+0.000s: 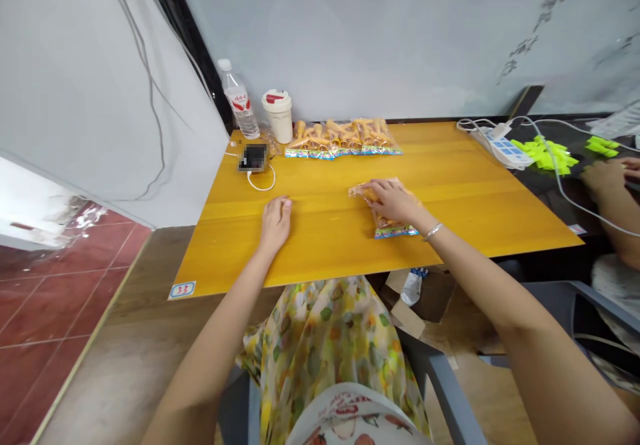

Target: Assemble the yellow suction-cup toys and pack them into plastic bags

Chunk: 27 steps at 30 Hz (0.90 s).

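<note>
Partly, the right hand (393, 200) hides a clear packet (386, 224) beneath it.

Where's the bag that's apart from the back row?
In the head view, the separate bag lies right of centre on the yellow table, under the right hand.

The label (182, 290) at the front left corner of the table (320, 248) reads "33" in red. Red characters mark the bottle (241, 103) at the rear left corner; dark handwriting marks the wall panel (533, 38) beyond the rear edge, toward the right. Neither is legible, nor is the print on the bag (396, 232) nearest the front edge.
</note>
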Each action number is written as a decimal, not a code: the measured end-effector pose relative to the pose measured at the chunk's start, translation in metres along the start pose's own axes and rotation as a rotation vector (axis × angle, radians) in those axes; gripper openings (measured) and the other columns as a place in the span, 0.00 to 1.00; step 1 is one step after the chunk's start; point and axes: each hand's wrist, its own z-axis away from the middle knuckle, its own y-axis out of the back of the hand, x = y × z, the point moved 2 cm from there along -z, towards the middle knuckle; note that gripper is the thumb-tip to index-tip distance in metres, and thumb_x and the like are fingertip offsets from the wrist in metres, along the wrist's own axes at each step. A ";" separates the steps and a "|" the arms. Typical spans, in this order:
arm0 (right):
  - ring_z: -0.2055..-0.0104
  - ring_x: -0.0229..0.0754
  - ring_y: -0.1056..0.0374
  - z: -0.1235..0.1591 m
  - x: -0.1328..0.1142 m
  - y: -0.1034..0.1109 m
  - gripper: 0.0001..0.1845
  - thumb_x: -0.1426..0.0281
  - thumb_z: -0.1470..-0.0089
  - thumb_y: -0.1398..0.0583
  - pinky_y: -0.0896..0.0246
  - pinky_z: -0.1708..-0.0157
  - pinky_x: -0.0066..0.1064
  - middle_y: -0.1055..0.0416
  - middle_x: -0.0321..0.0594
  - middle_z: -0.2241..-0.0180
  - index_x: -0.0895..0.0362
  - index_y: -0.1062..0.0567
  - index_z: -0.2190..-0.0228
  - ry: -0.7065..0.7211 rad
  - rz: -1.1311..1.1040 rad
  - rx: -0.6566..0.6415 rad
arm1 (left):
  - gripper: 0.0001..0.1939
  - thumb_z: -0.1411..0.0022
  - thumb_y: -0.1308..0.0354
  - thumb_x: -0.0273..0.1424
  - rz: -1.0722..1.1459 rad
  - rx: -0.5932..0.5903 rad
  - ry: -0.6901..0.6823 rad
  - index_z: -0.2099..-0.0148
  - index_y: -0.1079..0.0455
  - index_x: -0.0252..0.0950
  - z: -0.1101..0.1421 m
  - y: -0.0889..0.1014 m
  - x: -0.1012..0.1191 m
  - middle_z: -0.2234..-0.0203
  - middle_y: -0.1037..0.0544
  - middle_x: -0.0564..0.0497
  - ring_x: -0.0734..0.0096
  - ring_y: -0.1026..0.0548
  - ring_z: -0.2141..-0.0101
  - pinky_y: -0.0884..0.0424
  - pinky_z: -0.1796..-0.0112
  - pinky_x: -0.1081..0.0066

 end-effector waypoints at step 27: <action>0.31 0.67 0.53 0.040 0.066 -0.013 0.30 0.53 0.34 0.51 0.51 0.41 0.67 0.48 0.49 0.31 0.51 0.36 0.36 -0.282 0.182 0.115 | 0.21 0.29 0.61 0.45 -0.030 -0.059 -0.008 0.57 0.32 0.39 0.004 0.000 0.006 0.53 0.22 0.41 0.55 0.28 0.49 0.36 0.44 0.52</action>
